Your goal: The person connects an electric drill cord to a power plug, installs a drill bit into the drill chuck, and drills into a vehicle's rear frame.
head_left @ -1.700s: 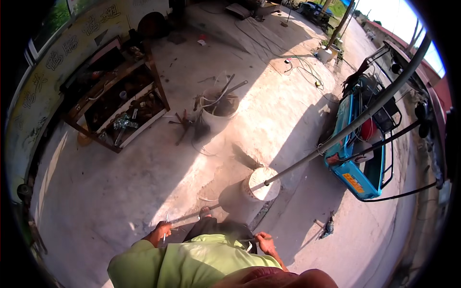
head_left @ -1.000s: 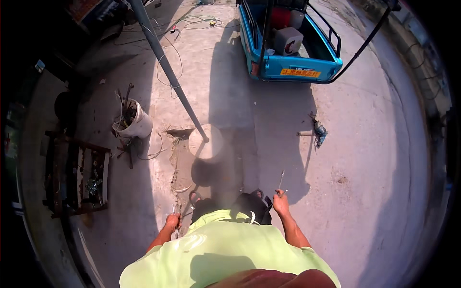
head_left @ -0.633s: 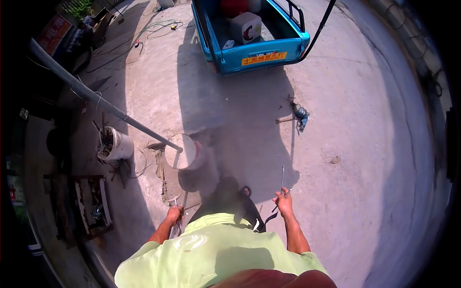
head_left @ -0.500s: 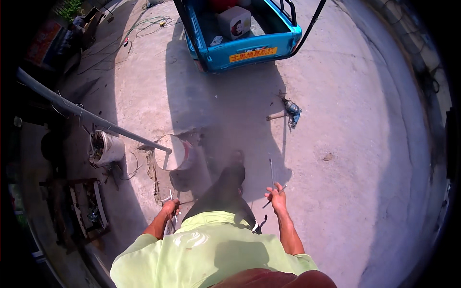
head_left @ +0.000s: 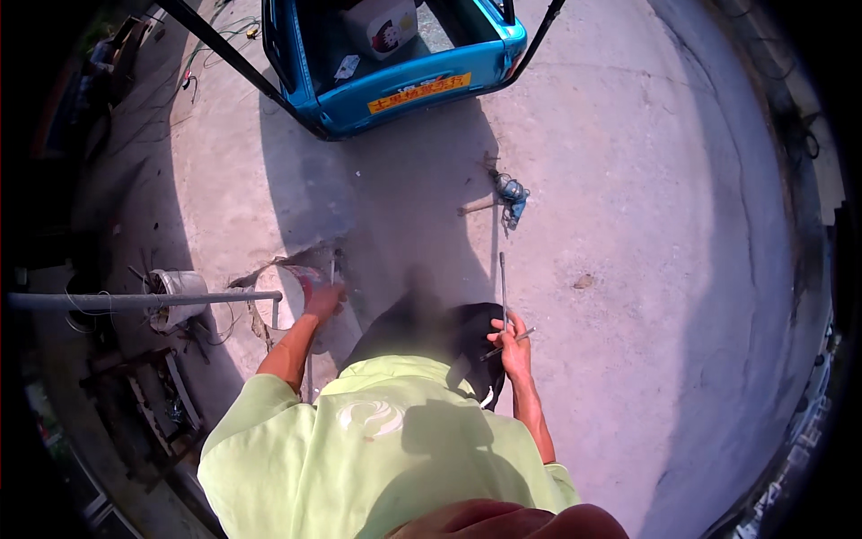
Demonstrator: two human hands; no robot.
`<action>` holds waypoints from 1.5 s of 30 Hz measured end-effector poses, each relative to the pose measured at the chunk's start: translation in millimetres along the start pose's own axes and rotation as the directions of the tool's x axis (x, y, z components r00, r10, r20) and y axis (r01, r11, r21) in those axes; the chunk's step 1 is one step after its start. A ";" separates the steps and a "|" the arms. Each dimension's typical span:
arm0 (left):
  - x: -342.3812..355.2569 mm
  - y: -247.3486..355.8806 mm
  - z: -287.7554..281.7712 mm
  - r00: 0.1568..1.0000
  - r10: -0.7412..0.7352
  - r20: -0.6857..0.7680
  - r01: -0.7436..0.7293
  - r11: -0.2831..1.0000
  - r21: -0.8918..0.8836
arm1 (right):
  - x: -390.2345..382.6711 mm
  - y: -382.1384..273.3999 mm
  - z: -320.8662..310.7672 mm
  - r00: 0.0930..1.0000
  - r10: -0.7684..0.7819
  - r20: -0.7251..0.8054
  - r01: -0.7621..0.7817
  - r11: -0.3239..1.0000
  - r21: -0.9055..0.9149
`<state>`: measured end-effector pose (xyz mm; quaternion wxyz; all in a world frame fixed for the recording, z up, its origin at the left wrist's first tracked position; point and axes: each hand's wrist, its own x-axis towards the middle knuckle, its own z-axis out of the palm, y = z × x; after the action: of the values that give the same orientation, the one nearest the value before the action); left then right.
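Observation:
My right hand (head_left: 514, 349) is closed round two thin metal rods. The long rod (head_left: 503, 278) points away from me; the shorter dark rod (head_left: 514, 342) crosses it at a slant. My left hand (head_left: 327, 304) reaches forward beside a pale-topped bucket (head_left: 289, 310) with a reddish side. Its fingers are closed on a short, light-coloured rod (head_left: 333, 271) sticking up past them; whether the hand touches the bucket I cannot tell. A long grey pole (head_left: 162, 298) meets the bucket's pale top.
Ahead stands a blue cargo bed (head_left: 404, 99) with a white container (head_left: 382, 27) in it. A blue power drill (head_left: 512, 199) lies on the concrete floor (head_left: 620, 359). At left are a white bucket (head_left: 180, 286) of odds and ends and a metal frame (head_left: 162, 395).
My left hand has moved forward from beside my hip to the pale-topped bucket. My right hand still grips its rods, slightly farther forward. The whole view has shifted and turned.

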<state>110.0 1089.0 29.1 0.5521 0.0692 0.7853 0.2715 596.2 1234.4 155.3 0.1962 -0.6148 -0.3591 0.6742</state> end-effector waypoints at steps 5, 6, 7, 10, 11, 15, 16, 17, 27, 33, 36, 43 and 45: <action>17.8 88.9 61.4 0.995 0.087 0.045 -0.075 0.973 -0.218 | 60.3 -47.6 -48.9 0.999 0.038 0.037 -0.039 0.999 0.032; 16.4 103.0 81.4 0.997 0.081 0.019 -0.074 0.966 -0.249 | 75.0 -55.8 -61.7 0.999 0.029 0.045 -0.029 1.000 0.009; 12.3 116.7 100.3 0.999 0.041 -0.011 -0.043 0.966 -0.256 | 93.1 -65.9 -75.1 0.996 0.038 0.078 -0.037 0.999 -0.006; 13.3 124.2 150.4 0.993 0.021 -0.112 -0.063 0.919 -0.390 | 147.7 -94.6 -113.1 0.984 0.072 0.163 -0.059 0.995 -0.081; 9.9 126.7 170.0 0.991 0.005 -0.136 -0.060 0.914 -0.402 | 166.1 -106.0 -129.9 0.979 0.075 0.191 -0.051 0.991 -0.125; -8.6 161.1 254.0 0.975 -0.071 -0.209 -0.078 0.772 -0.631 | 239.7 -152.5 -181.2 0.939 0.121 0.321 -0.047 0.972 -0.228; -12.5 170.4 270.4 0.970 -0.052 -0.236 -0.129 0.714 -0.688 | 253.3 -167.2 -189.0 0.931 0.135 0.340 -0.053 0.969 -0.242; -18.0 178.0 284.1 0.975 -0.017 -0.222 -0.153 0.675 -0.722 | 265.6 -181.4 -195.4 0.925 0.137 0.355 -0.041 0.963 -0.265; -8.4 265.2 325.8 0.971 0.175 -0.163 -0.200 0.225 -0.954 | 341.9 -265.7 -169.2 0.910 0.121 0.396 0.062 0.905 -0.420; 48.0 267.9 322.9 0.972 0.189 -0.140 -0.168 0.140 -0.976 | 358.5 -275.3 -121.0 0.905 0.149 0.399 0.031 0.911 -0.411; 71.7 272.6 327.1 0.969 0.198 -0.146 -0.180 0.166 -0.970 | 377.7 -277.0 -113.7 0.904 0.168 0.394 0.018 0.904 -0.427; 130.0 267.2 364.9 0.975 0.045 -0.220 -0.224 0.184 -0.957 | 461.9 -293.4 -113.9 0.828 0.253 0.501 0.028 0.872 -0.488; 152.8 267.6 386.1 0.960 -0.002 -0.281 -0.269 0.282 -0.921 | 508.1 -290.3 -119.6 0.747 0.289 0.599 0.148 0.806 -0.573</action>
<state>350.1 1512.1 -56.9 0.3659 -0.2375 0.5185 0.7354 576.0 1815.3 18.0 -0.1706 -0.3790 -0.5697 0.7090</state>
